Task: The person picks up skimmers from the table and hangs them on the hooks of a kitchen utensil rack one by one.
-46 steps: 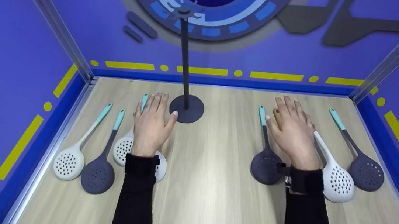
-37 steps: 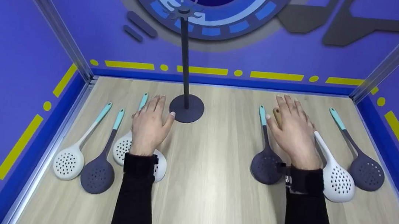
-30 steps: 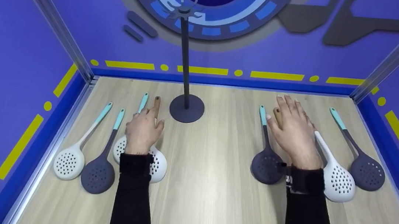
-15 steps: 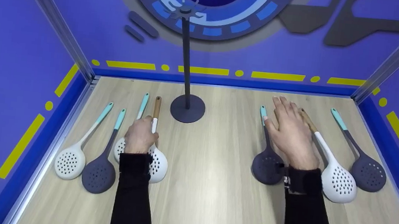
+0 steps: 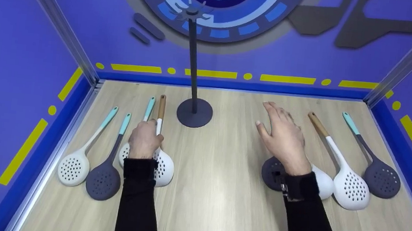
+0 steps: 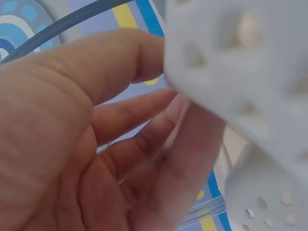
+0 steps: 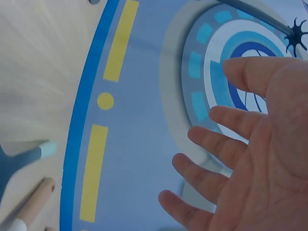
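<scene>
My left hand [image 5: 145, 138] grips the neck of a white skimmer [image 5: 164, 170] with a wooden handle. In the left wrist view its perforated white head looms close, thumb on one side and fingers on the other. Partly under that hand lies a white skimmer with a teal handle [image 5: 150, 106]. My right hand [image 5: 284, 139] is above the table with fingers spread and nothing in it; the right wrist view shows its bare palm. Below it are a dark skimmer [image 5: 273, 173] and a white utensil [image 5: 323, 184], both partly hidden by the hand and wrist.
A dark stand [image 5: 192, 64] with a round base and a crown of hooks rises at the back. Left lie a white skimmer [image 5: 73, 169] and a dark skimmer [image 5: 103, 184]; right, a white skimmer [image 5: 352, 188] and another dark skimmer [image 5: 382, 179]. Printed walls enclose the table.
My left hand has drawn back from the handles and closed on the wooden-handled skimmer's neck; its handle end has shifted slightly away from me. My right hand has swung left, off the wooden handles.
</scene>
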`<state>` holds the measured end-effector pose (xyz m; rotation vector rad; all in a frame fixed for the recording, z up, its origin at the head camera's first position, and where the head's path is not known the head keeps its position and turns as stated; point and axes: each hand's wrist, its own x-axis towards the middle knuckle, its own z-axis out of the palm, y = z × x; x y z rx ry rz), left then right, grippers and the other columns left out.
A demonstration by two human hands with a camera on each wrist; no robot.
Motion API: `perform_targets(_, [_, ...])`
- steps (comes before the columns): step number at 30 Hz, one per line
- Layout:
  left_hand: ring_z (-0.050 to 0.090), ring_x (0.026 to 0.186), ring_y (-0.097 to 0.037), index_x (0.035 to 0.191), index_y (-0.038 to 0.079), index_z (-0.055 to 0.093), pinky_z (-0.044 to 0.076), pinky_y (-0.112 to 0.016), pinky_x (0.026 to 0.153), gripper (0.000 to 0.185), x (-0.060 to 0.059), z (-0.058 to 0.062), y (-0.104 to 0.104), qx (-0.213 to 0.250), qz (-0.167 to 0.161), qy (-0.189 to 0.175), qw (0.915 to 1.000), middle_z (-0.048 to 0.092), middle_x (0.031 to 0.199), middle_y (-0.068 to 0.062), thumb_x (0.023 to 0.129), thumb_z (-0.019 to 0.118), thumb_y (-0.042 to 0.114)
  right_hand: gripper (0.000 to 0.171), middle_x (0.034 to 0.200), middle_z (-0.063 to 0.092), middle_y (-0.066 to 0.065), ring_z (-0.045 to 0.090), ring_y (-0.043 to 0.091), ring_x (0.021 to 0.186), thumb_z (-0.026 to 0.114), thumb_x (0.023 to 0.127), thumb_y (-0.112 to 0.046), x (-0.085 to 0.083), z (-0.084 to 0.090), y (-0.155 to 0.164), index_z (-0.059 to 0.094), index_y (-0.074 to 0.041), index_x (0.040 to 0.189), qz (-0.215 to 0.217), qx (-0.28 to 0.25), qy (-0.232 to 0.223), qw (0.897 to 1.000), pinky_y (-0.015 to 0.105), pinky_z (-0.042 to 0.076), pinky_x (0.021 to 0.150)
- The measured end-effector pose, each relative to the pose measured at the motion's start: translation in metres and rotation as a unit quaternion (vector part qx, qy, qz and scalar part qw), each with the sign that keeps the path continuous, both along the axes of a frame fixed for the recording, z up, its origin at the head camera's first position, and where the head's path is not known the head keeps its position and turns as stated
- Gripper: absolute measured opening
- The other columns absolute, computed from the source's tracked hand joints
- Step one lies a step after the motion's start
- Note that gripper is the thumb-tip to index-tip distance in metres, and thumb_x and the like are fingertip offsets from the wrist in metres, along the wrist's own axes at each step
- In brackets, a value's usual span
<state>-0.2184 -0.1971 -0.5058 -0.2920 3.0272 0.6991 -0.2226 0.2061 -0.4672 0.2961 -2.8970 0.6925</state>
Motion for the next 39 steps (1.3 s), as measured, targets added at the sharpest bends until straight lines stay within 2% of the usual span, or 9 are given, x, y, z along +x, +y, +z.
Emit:
perform_targets(3, [0.085,0.105,-0.048,0.144,-0.010,0.073,0.072,-0.062,0.087,0.042,-0.001,0.002,0.000,0.000,0.004,0.016,0.9999,0.082,0.125,-0.033,0.104,0.075,0.005,0.071,0.185,0.049,0.022,0.050,0.049,0.169,0.065,0.120,-0.037,-0.002,0.000,-0.006,0.042,-0.009,0.182,0.004,-0.002,0.007,1.000,0.075,0.046,0.133])
perform_targets(8, [0.084,0.114,-0.051,0.153,-0.008,0.070,0.071,-0.065,0.094,0.052,-0.001,0.005,-0.001,0.007,0.004,0.042,0.9991,0.080,0.135,-0.033,0.104,0.077,0.006,0.070,0.182,0.053,0.023,0.055,0.049,0.166,0.065,0.120,-0.037,-0.008,0.006,-0.016,0.043,-0.010,0.181,0.008,-0.008,0.017,1.000,0.070,0.048,0.134])
perform_targets(14, [0.084,0.109,-0.051,0.151,-0.006,0.071,0.071,-0.066,0.088,0.050,0.001,0.008,-0.001,0.004,0.004,0.086,0.9963,0.080,0.129,-0.032,0.103,0.077,0.006,0.071,0.187,0.046,0.020,0.049,0.046,0.172,0.063,0.121,-0.035,-0.016,0.019,-0.030,0.038,-0.013,0.184,0.043,-0.062,0.001,0.997,0.067,0.043,0.139])
perform_targets(16, [0.085,0.107,-0.049,0.151,-0.004,0.072,0.071,-0.064,0.085,0.050,0.001,0.009,0.000,0.007,0.005,0.101,0.9949,0.080,0.128,-0.031,0.103,0.078,0.006,0.072,0.189,0.044,0.018,0.046,0.043,0.174,0.063,0.121,-0.036,-0.019,0.023,-0.036,0.038,-0.014,0.185,0.056,-0.085,-0.009,0.995,0.065,0.040,0.142])
perform_targets(24, [0.083,0.100,-0.044,0.153,0.000,0.072,0.069,-0.059,0.079,0.051,0.000,0.015,0.001,0.008,0.014,0.145,0.9893,0.082,0.121,-0.025,0.103,0.079,0.008,0.068,0.185,0.050,0.005,0.052,0.032,0.171,0.063,0.122,-0.035,-0.035,0.039,-0.063,0.040,-0.020,0.184,0.089,-0.180,-0.016,0.980,0.060,0.046,0.139])
perform_targets(28, [0.083,0.098,-0.045,0.152,0.002,0.073,0.068,-0.060,0.079,0.049,0.001,0.018,0.000,0.008,0.016,0.161,0.9867,0.082,0.120,-0.024,0.104,0.080,0.009,0.067,0.184,0.052,0.004,0.053,0.030,0.170,0.063,0.122,-0.037,-0.047,0.046,-0.075,0.041,-0.022,0.183,0.103,-0.188,-0.019,0.977,0.058,0.046,0.139])
perform_targets(31, [0.083,0.103,-0.045,0.153,0.002,0.072,0.069,-0.061,0.083,0.050,0.002,0.022,0.001,0.013,0.015,0.171,0.9851,0.082,0.125,-0.025,0.105,0.081,0.010,0.065,0.183,0.053,0.004,0.054,0.030,0.168,0.062,0.122,-0.038,-0.055,0.051,-0.084,0.041,-0.024,0.183,0.111,-0.192,-0.024,0.975,0.058,0.047,0.138])
perform_targets(39, [0.085,0.108,-0.043,0.154,0.006,0.073,0.070,-0.059,0.086,0.051,0.002,0.029,0.005,0.018,0.024,0.205,0.9784,0.082,0.126,-0.022,0.105,0.082,0.011,0.065,0.183,0.051,0.009,0.055,0.032,0.168,0.059,0.125,-0.035,-0.079,0.057,-0.105,0.037,-0.022,0.184,0.145,-0.242,-0.045,0.958,0.053,0.045,0.141])
